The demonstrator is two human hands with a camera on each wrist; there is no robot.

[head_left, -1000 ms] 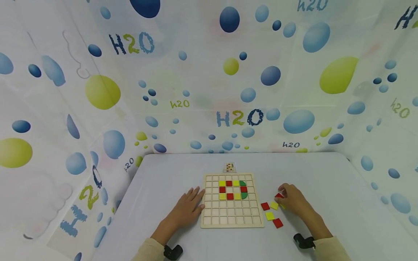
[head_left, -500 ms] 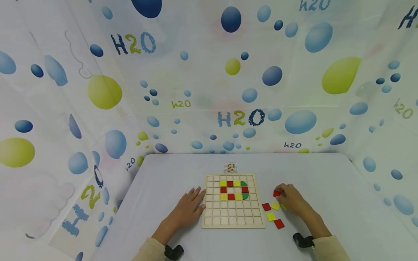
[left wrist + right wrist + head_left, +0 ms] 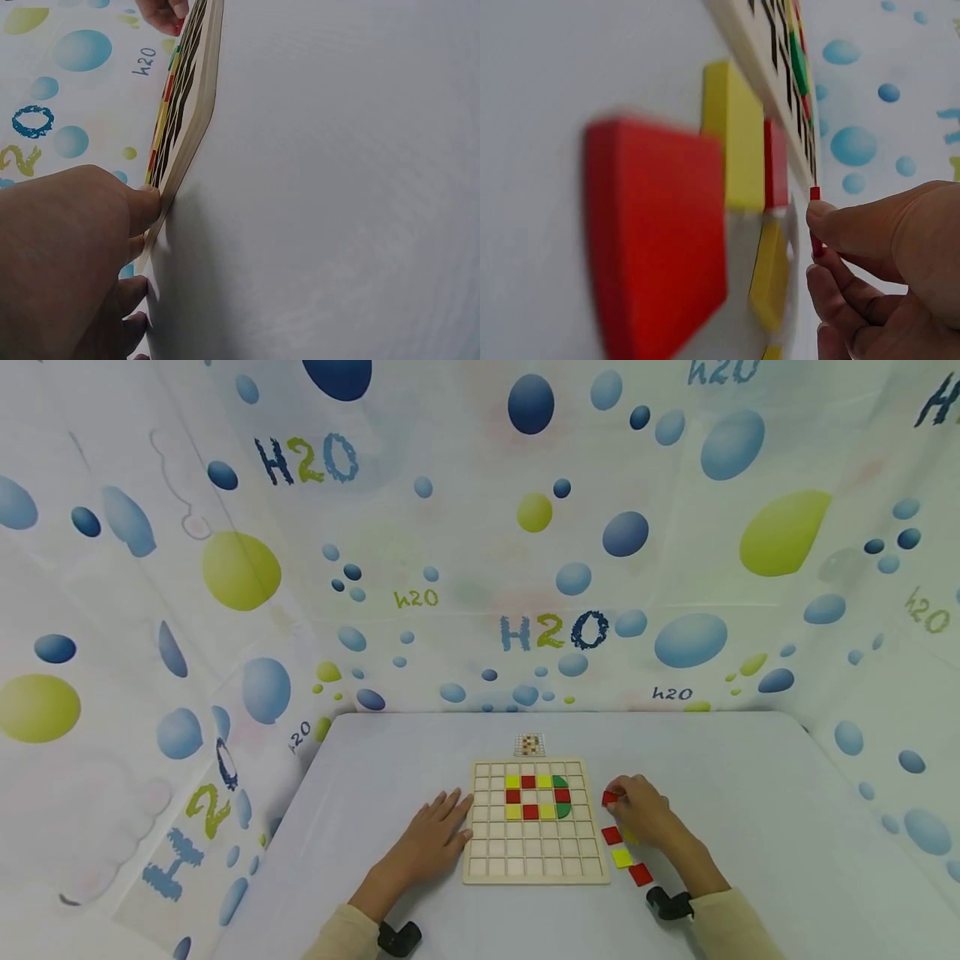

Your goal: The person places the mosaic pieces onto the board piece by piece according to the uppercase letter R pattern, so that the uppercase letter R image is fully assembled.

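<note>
A wooden grid board lies on the table, with red, yellow and green tiles set in a ring in its upper part. My left hand rests at the board's left edge, its fingers fairly straight and touching the rim. Between thumb and fingers my right hand pinches a red tile, just off the board's right edge. Below that hand lie loose square tiles: a red tile, a yellow tile and another red tile. More yellow shows partly under the hand.
A small pattern card lies behind the board's top edge. The white table meets a wall sheet printed with blue and green drops. Black wrist cameras sit on both wrists, such as the left camera.
My right hand has picked up the red tile and carried it leftward, toward the board's right edge. My left hand stays at the board's left side.
</note>
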